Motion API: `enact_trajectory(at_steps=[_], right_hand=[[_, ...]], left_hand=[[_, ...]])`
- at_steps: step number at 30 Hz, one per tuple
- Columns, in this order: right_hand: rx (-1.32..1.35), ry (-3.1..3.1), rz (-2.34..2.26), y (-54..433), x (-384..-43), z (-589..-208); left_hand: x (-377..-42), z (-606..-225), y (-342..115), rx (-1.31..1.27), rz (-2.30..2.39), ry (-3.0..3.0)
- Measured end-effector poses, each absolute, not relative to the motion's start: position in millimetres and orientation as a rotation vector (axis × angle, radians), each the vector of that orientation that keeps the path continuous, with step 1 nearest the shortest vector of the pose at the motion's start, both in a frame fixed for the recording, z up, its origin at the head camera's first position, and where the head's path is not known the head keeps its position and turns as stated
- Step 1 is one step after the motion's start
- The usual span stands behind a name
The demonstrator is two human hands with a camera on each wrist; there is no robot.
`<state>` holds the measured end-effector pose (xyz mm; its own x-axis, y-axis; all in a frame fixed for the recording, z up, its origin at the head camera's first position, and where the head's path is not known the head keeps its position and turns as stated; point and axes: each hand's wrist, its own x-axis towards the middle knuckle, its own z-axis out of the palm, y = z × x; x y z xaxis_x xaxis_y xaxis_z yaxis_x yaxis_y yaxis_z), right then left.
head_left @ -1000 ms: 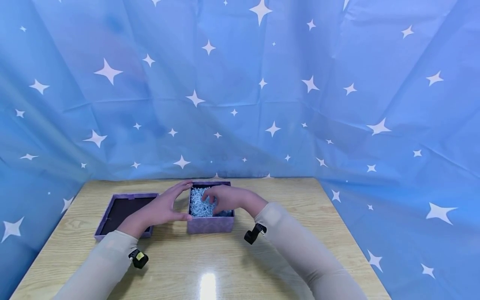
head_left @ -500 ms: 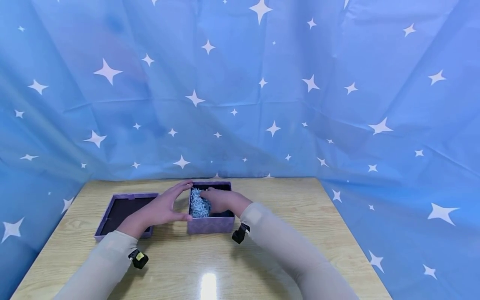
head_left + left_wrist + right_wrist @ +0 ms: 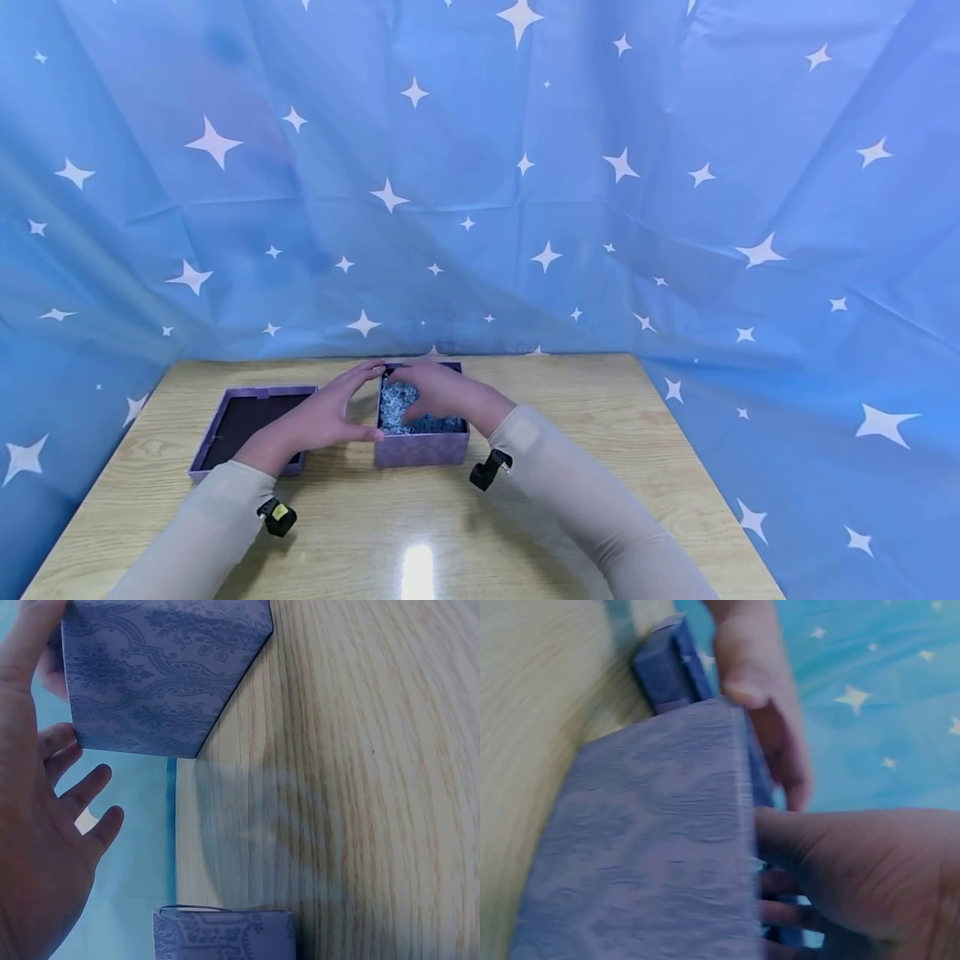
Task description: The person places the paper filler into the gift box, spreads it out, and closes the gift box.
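A purple patterned box (image 3: 422,451) without its lid stands at the far middle of the table, filled with pale blue shredded paper (image 3: 393,407). My left hand (image 3: 318,419) holds the box's left side, thumb at the near corner and fingertips at the far one. In the left wrist view some fingers of that left hand (image 3: 41,825) hang free beside the box (image 3: 157,679). My right hand (image 3: 448,395) is over the shredded paper, fingers spread, thumb apart. In the right wrist view the box wall (image 3: 652,847) hides the fingertips of the right hand (image 3: 870,870).
The box's lid (image 3: 251,423) lies upside down on the table at the left, its dark inside facing up. A blue cloth with white stars (image 3: 480,208) hangs behind the wooden table (image 3: 360,533). Each wrist carries a small black camera (image 3: 491,469).
My right hand reached down into the box, bunching the shredded paper leftward, then rose and spread its fingers. The paper now covers the near right part again. My left hand stays on the box.
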<state>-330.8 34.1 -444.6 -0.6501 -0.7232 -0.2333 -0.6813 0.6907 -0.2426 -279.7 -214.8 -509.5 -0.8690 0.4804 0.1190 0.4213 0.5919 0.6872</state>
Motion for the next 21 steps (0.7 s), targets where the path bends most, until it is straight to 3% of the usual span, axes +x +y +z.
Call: enact_trajectory(at_steps=[13, 21], right_hand=[[-1.180, 2.635, 0.013, 16, -334, -486], [-1.186, 2.556, -0.177, 27, -338, -471]], left_hand=[[-279, -508, -215, 0.785, 1.164, 2.729], [-279, -507, -215, 0.779, 1.160, 2.727]])
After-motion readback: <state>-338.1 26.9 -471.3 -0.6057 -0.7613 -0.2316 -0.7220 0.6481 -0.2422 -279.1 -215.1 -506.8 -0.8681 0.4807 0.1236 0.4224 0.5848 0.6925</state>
